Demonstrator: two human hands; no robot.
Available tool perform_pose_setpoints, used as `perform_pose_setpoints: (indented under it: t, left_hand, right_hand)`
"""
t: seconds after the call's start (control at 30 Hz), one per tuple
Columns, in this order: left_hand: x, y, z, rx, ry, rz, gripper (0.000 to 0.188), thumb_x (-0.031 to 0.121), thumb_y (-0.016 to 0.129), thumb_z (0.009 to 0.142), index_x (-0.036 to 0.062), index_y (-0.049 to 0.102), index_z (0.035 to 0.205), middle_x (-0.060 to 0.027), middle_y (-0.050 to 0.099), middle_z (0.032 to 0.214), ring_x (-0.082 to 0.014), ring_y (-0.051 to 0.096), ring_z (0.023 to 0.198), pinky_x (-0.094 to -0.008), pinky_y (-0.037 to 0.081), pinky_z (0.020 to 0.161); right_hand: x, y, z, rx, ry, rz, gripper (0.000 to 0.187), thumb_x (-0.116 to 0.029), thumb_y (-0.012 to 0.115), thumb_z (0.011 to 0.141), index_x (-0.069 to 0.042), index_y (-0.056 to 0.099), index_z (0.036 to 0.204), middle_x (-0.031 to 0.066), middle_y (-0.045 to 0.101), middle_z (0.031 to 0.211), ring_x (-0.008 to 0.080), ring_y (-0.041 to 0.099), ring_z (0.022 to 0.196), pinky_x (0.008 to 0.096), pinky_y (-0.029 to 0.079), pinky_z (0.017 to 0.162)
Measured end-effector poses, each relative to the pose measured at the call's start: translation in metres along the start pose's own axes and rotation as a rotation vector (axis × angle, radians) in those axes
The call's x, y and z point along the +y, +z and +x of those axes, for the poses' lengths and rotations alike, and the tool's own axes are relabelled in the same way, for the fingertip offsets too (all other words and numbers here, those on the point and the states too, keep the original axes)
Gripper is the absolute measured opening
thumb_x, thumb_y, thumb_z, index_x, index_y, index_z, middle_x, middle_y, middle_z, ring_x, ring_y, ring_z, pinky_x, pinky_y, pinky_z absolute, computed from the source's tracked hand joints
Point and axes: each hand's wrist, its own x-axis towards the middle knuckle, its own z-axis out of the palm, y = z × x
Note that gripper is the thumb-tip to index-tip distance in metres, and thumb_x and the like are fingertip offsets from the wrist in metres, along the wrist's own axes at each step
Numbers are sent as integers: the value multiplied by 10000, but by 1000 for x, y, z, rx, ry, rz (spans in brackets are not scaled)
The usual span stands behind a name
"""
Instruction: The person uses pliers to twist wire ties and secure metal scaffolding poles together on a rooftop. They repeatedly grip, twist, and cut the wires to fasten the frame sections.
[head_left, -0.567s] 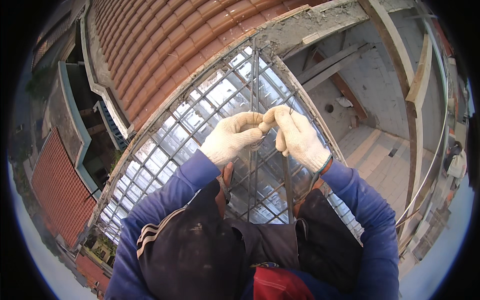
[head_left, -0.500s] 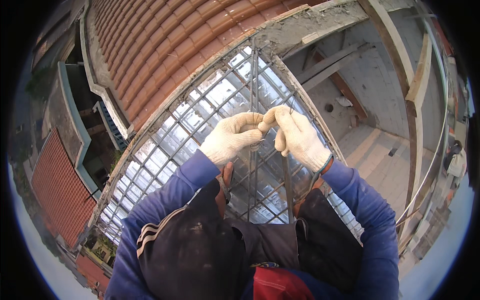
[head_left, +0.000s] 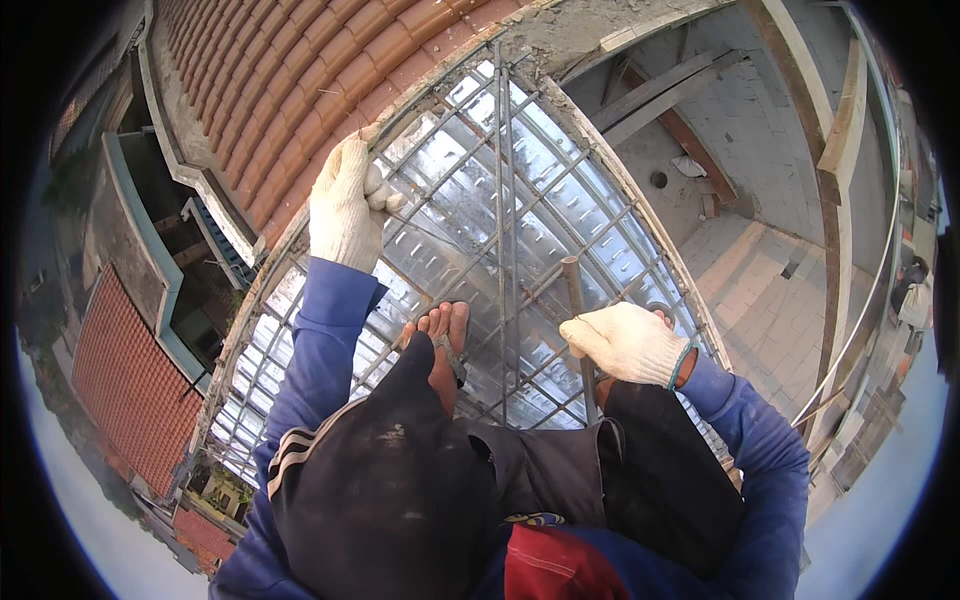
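Observation:
My left hand, in a cream knit glove, is raised at the left border of the rebar mesh, beside the roof tiles. Its fingers are closed, and thin tie wire sticks up from them. My right hand, also gloved, is closed around a metal rod that stands up from the mesh near my right foot. The rod's top end shows above the fingers; its lower part runs down past my trouser leg. Two long parallel bars run along the middle of the mesh.
Shiny corrugated metal sheeting lies beneath the mesh, where my sandalled foot stands. Orange roof tiles rise at upper left. To the right, past the concrete edge, a deep drop opens to a lower floor, with wooden beams alongside.
My hands were together over the middle of the mesh, fingering thin wire. They have parted: the left went left toward the tiles, the right went down and took hold of the rod.

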Motion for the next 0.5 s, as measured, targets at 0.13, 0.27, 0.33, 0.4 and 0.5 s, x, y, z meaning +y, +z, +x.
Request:
perform_pose_setpoints:
  t: [0.13,0.27,0.33,0.4,0.5]
  left_hand:
    - [7,2,-12,142,311,1014,318,286,598,1154,18,740,1250,-33,606,805,-104,589,691,-359,581,763]
    - [7,-3,-18,209,-1,659,302,276,599,1150,2,706,1221,-53,583,759,-139,559,595,-365,637,809]
    - [15,-19,-6,374,-59,6,220,215,562,1158,15,654,1164,-16,546,743,-132,526,566,-389,639,743]
    - [24,-44,16,479,-135,-482,177,151,506,1169,32,630,1125,6,528,735,-112,485,537,-362,611,615]
    - [35,-79,21,83,-209,-596,206,193,507,1184,43,646,1212,28,486,723,-90,433,538,-290,513,518]
  right_hand:
    - [-15,-14,-18,217,96,279,247,-281,616,1091,-87,740,1181,157,785,989,376,760,911,455,590,776]
    - [-8,-34,-31,442,-139,-248,199,-250,671,1065,-88,754,1144,143,787,994,350,772,923,425,598,854]
    - [11,-30,-25,445,-146,-255,205,-254,667,1069,-92,756,1156,139,791,1018,360,769,951,437,595,867]
    - [20,-19,-20,419,-105,-124,211,-256,660,1075,-93,758,1167,137,794,1039,369,766,968,444,594,875]
    - [15,4,-12,355,-126,224,245,-261,639,1092,-75,756,1201,149,801,1083,385,761,986,445,594,889]
